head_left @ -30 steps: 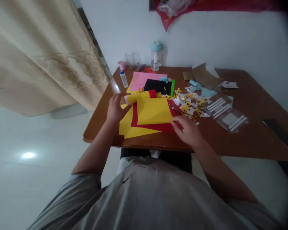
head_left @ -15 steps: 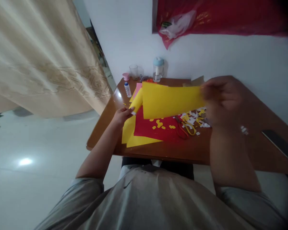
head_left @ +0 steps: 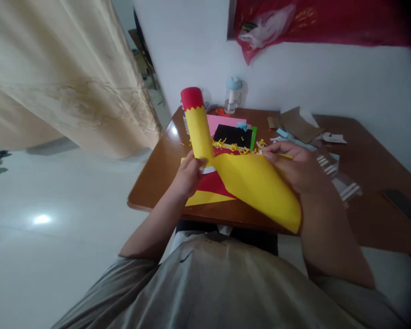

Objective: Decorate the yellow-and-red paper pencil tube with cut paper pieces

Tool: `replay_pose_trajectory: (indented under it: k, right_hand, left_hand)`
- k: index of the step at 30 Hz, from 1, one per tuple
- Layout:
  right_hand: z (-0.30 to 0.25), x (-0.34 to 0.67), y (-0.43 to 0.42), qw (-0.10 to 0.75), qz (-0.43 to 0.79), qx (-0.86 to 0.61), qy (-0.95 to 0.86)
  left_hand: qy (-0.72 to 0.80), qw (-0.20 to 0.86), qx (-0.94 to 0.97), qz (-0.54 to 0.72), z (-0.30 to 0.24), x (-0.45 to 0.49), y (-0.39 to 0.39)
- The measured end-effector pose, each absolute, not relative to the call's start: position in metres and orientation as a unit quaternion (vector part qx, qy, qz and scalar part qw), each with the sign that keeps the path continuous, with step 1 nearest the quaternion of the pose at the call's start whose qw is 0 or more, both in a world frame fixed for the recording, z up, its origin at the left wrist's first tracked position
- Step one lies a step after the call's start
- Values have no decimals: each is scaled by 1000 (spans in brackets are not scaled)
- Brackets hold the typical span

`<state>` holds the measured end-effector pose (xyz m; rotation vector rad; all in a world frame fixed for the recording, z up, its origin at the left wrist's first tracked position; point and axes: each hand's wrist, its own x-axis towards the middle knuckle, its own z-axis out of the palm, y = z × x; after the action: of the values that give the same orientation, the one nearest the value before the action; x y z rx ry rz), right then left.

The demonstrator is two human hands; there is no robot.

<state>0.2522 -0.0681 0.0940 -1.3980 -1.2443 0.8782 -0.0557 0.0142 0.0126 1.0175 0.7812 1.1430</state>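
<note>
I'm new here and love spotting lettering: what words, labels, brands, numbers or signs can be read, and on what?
No readable text anywhere.
Red covering: gold marks, too blurred to read.
Grey shirt: dark marks, too small to read.
Yellow-and-red tube and yellow sheet: no lettering visible.

Paper tube (head_left: 199,130) had a yellow body, red top with zigzag lower edge, white at base; held near upright, top tilted left. Yellow paper sheet (head_left: 260,183) was held up to its right, curved, lower right corner drooping; couldn't tell if it touched the tube.
</note>
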Motion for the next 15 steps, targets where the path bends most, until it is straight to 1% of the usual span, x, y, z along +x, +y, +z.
replay_pose_trajectory:
  k: [8, 12, 15]
  right_hand:
    - [76, 253, -68, 498, 408, -583, -495]
    - [75, 252, -70, 494, 429, -584, -480]
    - [78, 252, -73, 495, 428, -592, -471]
  left_hand:
    - [309, 682, 447, 489, 35, -51, -1]
    - [263, 701, 438, 498, 43, -49, -5]
    - [242, 694, 456, 502, 44, -49, -4]
